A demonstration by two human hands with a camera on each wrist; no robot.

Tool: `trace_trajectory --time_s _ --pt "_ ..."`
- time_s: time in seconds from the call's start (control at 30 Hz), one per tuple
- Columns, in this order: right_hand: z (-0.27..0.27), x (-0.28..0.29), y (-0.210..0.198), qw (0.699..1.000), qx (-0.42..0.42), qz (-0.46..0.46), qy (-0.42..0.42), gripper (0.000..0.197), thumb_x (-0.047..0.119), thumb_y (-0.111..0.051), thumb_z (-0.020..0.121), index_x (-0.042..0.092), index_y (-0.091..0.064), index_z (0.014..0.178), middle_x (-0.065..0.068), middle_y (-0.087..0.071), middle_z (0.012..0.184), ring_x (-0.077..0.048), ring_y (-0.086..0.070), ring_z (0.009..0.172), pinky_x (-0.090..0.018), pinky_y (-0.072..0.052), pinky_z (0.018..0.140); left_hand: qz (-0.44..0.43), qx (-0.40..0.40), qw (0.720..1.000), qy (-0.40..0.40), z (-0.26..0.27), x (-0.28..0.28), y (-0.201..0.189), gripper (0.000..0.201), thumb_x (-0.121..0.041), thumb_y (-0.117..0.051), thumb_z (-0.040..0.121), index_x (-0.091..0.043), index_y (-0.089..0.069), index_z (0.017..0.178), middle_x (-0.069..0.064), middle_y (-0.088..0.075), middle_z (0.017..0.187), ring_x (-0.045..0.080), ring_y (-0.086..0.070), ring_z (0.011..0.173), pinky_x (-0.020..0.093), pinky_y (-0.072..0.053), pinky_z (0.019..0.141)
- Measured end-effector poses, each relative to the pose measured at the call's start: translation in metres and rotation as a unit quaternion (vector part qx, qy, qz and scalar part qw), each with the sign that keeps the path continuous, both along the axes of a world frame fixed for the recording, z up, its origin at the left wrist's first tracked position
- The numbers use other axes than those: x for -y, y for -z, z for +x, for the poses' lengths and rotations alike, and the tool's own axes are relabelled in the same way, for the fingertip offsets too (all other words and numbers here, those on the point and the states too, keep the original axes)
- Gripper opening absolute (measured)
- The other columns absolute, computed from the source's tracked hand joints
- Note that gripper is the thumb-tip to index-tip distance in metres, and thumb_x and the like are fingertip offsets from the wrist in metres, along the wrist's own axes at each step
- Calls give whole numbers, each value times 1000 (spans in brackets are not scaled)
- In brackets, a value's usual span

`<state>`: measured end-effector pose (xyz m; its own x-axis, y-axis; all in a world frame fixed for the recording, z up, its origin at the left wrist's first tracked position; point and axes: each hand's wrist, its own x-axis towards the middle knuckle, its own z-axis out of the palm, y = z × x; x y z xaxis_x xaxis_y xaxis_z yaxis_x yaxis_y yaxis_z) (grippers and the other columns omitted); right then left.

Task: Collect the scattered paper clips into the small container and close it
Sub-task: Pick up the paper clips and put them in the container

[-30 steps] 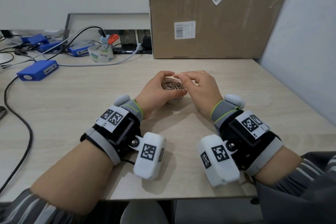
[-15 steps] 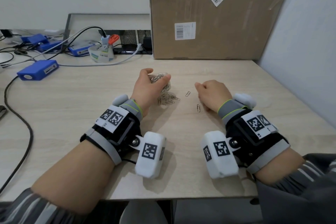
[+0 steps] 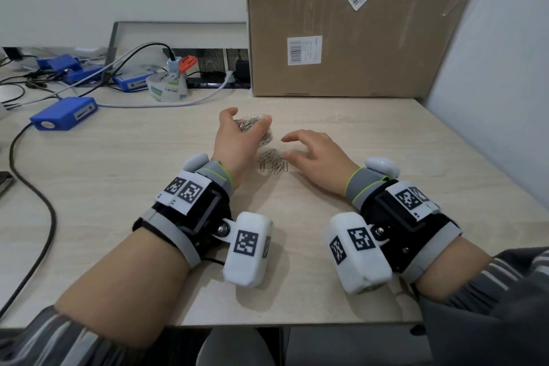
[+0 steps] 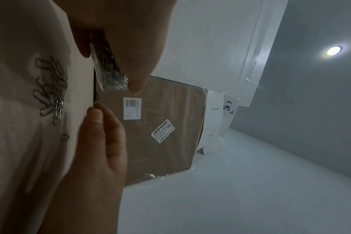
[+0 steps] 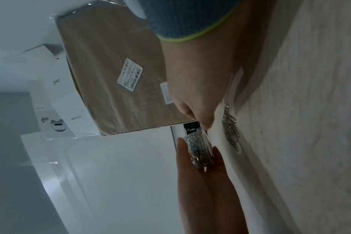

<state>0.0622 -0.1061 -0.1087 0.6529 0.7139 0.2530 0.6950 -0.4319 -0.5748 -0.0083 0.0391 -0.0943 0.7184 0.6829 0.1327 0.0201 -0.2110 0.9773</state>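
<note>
My left hand [image 3: 237,140] is wrapped around the small clear container [image 3: 252,125], thumb on one side and fingers curled over the other, holding it tipped above the desk [image 3: 118,181]. Inside it I can see a tangle of silver clips; the left wrist view shows the container [image 4: 108,69] pinched between thumb and fingers, packed with metal. Whether a lid is on it, I can't tell.

A few clips hang at the container's lower edge, and below that, at about 5 o'clock from my left hand, sits a loose pile of paper clips [image 3: 273,161] flat on the wood. The same pile [image 4: 50,90] shows in the left wrist view, and one stray clip [image 4: 64,136] lies apart from it.

My right hand [image 3: 315,154] holds nothing: fingers spread and gently bent, tips down at the pile's 3 o'clock edge, just beside the clips.

A big cardboard box [image 3: 341,24] stands at 12 o'clock.
</note>
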Motion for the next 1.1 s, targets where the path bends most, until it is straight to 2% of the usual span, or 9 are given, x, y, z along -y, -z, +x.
trace_trajectory --time_s 0.13,0.27,0.4,0.53,0.67,0.8,0.93,1.03,1.1 --pt "0 -5 5 989 64 -131 -23 64 56 -52 84 32 -33 140 5 -34 149 -21 -24 139 -46 -24 112 -3 -10 1000 -14 2 -5 1 70 -43 -66 85 -16 -32 140 2 -54 117 19 -56 109 31 -42 99" --pt "-1 -16 5 983 91 -152 -41 65 58 -49 85 33 -30 142 6 -28 153 -22 -21 141 -46 -20 114 -2 -14 1000 -19 3 -7 1 70 -43 -66 85 -16 -32 140 1 -52 115 19 -55 111 34 -41 103" --pt "1 -25 7 979 111 -151 -81 53 52 -46 89 32 -40 138 7 -38 148 -21 -32 137 -45 -27 111 -5 -12 1000 -25 4 -7 0 70 -43 -65 85 -17 -32 140 1 -51 117 19 -54 110 31 -41 101" --pt "1 -24 6 983 80 -120 -113 46 49 -46 83 27 -58 121 3 -59 126 -24 -51 116 -42 -41 98 -5 -16 1000 -22 3 -7 1 70 -43 -66 84 -18 -32 140 1 -52 117 18 -54 107 29 -41 97" --pt "7 -9 2 987 87 -95 -97 24 28 -59 86 20 -62 109 -3 -58 113 -25 -50 108 -37 -38 98 -3 -17 1000 -22 2 -7 1 68 -43 -66 84 -18 -34 139 0 -51 114 17 -54 102 25 -39 89" --pt "13 8 1 986 94 -103 -88 16 27 -59 87 21 -60 101 1 -55 105 -24 -50 103 -34 -38 94 -5 -19 1000 -12 2 -6 0 67 -42 -67 84 -18 -36 138 0 -53 114 17 -55 102 26 -42 90" --pt "15 18 3 994 66 -70 -49 29 36 -60 85 27 -58 112 2 -55 117 -23 -47 114 -43 -36 100 -5 -19 1000 -7 3 -5 1 66 -42 -67 84 -19 -36 138 -2 -53 110 16 -55 99 25 -40 86" --pt "15 21 -4 998 53 -19 16 36 36 -52 92 22 -53 125 1 -52 132 -19 -44 125 -31 -31 106 -11 -15 1000 -6 2 -5 0 65 -41 -67 84 -19 -37 138 -10 -51 97 14 -55 95 24 -39 83" --pt "15 22 -7 998 21 -39 49 36 33 -43 97 14 -53 126 -4 -52 135 -21 -45 127 -27 -30 103 -11 -13 1000 -2 2 -4 0 65 -40 -67 84 -18 -37 138 -8 -51 99 14 -56 95 24 -39 82"
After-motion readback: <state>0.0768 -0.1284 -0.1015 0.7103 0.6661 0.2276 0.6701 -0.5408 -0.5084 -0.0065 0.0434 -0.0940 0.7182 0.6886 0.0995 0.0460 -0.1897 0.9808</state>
